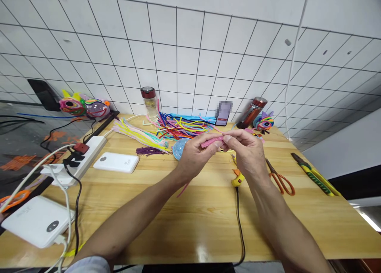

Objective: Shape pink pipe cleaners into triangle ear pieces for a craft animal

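Between my two hands, above the middle of the table, is a flat bundle of pink pipe cleaners (212, 142). My left hand (196, 153) is closed around its left part, thumb on top. At its right end, my right hand (248, 148) pinches it between thumb and fingers. A loose pink strand (183, 190) hangs below my left wrist. Behind my left hand sits a light-blue coil (179, 149), partly covered. A yellow glue gun (237, 180) with a black cord lies under my right hand, its front partly hidden by the wrist.
Colourful pipe cleaners (181, 126) are heaped at the back beside a glass bottle (149, 102) and a phone (224, 113). Scissors (281, 179) and pliers (314, 173) lie right. White power banks (116, 162), a power strip (86, 157) and cables occupy the left.
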A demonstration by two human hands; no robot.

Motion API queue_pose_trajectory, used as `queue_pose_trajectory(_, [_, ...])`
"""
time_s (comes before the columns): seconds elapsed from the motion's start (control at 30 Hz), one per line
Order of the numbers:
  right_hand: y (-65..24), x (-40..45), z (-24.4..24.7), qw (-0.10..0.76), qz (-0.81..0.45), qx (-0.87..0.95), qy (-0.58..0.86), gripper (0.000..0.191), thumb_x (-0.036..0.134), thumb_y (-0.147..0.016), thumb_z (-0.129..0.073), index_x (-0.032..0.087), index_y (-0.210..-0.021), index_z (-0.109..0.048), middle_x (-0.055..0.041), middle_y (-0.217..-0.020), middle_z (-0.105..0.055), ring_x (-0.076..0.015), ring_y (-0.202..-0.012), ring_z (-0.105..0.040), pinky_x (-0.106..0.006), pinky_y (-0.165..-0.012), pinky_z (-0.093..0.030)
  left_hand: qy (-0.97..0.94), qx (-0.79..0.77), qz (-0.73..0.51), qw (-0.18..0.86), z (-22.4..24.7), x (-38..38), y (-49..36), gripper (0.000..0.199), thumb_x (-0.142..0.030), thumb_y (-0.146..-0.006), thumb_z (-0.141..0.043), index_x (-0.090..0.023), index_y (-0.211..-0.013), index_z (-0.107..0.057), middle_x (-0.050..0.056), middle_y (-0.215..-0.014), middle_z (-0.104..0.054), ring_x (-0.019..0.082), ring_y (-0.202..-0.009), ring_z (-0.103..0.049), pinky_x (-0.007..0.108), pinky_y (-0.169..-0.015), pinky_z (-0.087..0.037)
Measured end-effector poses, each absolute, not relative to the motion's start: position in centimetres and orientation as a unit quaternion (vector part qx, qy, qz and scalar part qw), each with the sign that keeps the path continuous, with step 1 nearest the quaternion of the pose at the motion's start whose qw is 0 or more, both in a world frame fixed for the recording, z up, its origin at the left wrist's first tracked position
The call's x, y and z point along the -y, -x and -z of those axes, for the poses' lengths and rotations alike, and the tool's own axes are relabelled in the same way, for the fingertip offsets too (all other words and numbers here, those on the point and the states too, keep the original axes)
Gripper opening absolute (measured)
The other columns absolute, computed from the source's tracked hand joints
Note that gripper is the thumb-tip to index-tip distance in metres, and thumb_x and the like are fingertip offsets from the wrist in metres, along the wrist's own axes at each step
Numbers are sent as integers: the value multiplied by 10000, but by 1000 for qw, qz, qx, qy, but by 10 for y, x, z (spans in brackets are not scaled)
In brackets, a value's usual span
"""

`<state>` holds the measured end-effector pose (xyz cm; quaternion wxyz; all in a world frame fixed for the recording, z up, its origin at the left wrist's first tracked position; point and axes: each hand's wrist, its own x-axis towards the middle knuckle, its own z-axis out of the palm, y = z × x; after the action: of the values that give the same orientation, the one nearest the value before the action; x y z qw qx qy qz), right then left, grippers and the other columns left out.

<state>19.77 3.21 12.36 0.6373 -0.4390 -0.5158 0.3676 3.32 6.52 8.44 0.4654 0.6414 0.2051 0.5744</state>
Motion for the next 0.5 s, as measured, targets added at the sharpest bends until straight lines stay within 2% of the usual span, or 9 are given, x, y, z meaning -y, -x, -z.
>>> queue_pose_trajectory(0.1, [-200, -37, -123, 639, -394, 501, 430, 160, 341, -764, -926, 224, -819, -832, -4, -659, -762, -140, -566, -693, -266, -584, -589, -621, -181, -562, 516, -88, -67, -32, 376, -397, -984, -787, -202, -1300, -729, 111, -1234, -832, 244, -1091, -810, 360, -899, -687])
queue_pose_trajectory(0.2, [-201, -40, -124, 644, -419, 479, 424, 199, 351, -713, -940, 216, -789, -814, 1, -649, -748, -126, -543, -674, -244, -548, -562, -620, -145, -578, 510, -92, -68, -29, 361, -389, -990, -773, -204, -1291, -697, 114, -1263, -816, 237, -1160, -789, 368, -981, -659])
queue_pose_trajectory(0.33, [-202, -40, -126, 646, -427, 464, 430, 216, 356, -688, -937, 213, -769, -797, 2, -639, -735, -121, -530, -657, -239, -526, -540, -624, -130, -573, 515, -96, -67, -24, 318, -415, -1005, -737, -211, -1249, -734, 117, -1268, -818, 251, -1171, -788, 390, -1026, -641])
queue_pose_trajectory(0.5, [-204, -40, -127, 649, -397, 474, 444, 230, 373, -694, -935, 219, -774, -784, 7, -639, -727, -130, -545, -664, -249, -536, -545, -613, -137, -561, 539, -93, -71, -22, 390, -500, -1032, -681, -217, -1276, -795, 122, -1319, -817, 279, -1224, -782, 418, -1065, -632])
